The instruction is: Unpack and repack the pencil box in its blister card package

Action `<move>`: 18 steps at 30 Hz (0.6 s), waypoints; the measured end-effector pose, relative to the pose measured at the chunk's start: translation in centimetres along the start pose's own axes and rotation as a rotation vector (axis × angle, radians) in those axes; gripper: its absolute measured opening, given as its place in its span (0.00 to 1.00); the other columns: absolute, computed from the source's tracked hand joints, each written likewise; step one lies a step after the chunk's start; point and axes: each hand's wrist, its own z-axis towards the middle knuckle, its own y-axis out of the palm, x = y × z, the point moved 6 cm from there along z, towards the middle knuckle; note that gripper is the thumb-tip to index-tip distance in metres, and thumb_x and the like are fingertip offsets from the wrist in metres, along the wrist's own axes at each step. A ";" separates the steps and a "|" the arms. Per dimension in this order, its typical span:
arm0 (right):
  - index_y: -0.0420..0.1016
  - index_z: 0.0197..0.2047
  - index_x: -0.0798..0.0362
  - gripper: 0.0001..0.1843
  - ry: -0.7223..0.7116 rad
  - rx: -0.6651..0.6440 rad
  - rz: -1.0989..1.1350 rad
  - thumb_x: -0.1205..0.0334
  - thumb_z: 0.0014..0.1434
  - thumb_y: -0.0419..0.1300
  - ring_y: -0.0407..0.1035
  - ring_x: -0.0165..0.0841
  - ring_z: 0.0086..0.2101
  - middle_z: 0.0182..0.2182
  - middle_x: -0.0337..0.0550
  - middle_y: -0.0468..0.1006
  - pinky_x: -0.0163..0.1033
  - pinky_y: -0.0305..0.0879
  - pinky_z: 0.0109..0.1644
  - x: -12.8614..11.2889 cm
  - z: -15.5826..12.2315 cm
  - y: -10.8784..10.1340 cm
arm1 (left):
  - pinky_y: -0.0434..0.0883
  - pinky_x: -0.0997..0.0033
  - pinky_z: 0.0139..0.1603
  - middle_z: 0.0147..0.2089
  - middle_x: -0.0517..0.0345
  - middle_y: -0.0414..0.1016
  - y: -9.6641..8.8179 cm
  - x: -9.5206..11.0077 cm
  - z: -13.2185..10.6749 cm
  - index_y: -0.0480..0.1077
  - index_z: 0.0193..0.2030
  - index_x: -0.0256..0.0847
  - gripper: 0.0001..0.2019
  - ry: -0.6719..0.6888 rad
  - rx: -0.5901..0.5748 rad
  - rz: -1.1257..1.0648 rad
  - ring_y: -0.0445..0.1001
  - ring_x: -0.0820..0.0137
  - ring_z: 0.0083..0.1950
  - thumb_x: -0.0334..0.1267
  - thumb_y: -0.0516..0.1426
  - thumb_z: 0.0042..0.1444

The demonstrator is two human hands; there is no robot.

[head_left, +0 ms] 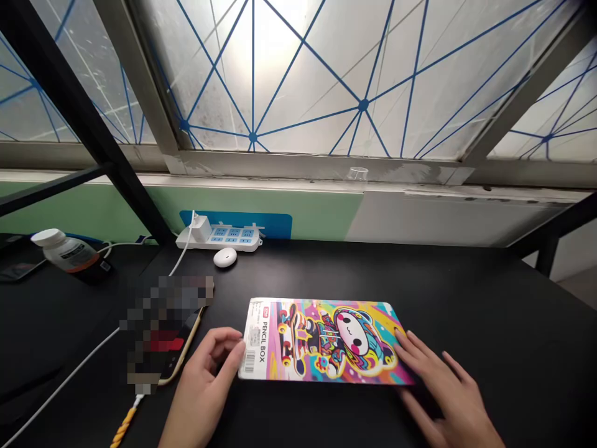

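A flat, colourful pencil box (321,342), printed with a hooded cartoon figure and a skateboard, lies sideways in front of me on the black desk. Its white end with the barcode and the words PENCIL BOX faces left. My left hand (205,379) is closed at that end, thumb and curled fingers against the edge. At the opposite end, the fingers of my right hand (443,386) lie along the edge, with the thumb lower, near the bottom corner; this hand is slightly blurred. The underside of the box is hidden.
Left of the box lies a phone (186,348), partly pixelated, with a yellow-wrapped cable (124,428). Behind are a white earbud case (225,257) and a power strip (224,239) with a plugged-in charger. A white-capped bottle (72,252) stands far left. Black frame bars (88,124) slope beside the window.
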 end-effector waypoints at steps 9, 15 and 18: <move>0.49 0.74 0.47 0.41 -0.149 -0.104 -0.123 0.40 0.64 0.53 0.59 0.57 0.64 0.67 0.53 0.63 0.67 0.53 0.63 -11.4 4.9 2.9 | 0.74 0.68 0.37 0.41 0.53 0.79 2.4 0.3 0.4 0.67 0.57 0.43 0.20 0.090 -0.185 0.154 0.79 0.61 0.41 0.52 0.54 0.64; 0.52 0.74 0.48 0.40 -0.274 -0.193 -0.034 0.47 0.63 0.58 0.62 0.53 0.63 0.69 0.47 0.60 0.58 0.61 0.61 -15.9 7.4 4.0 | 0.74 0.69 0.39 0.39 0.57 0.77 2.6 0.4 0.2 0.67 0.54 0.44 0.15 0.133 -0.160 0.093 0.77 0.64 0.38 0.49 0.52 0.67; 0.51 0.74 0.45 0.38 -0.286 -0.199 -0.062 0.50 0.64 0.57 0.63 0.49 0.63 0.69 0.43 0.60 0.55 0.62 0.60 -14.2 6.9 3.8 | 0.73 0.70 0.40 0.38 0.58 0.76 2.4 0.5 0.0 0.68 0.50 0.44 0.13 0.138 -0.155 0.079 0.77 0.65 0.40 0.49 0.53 0.67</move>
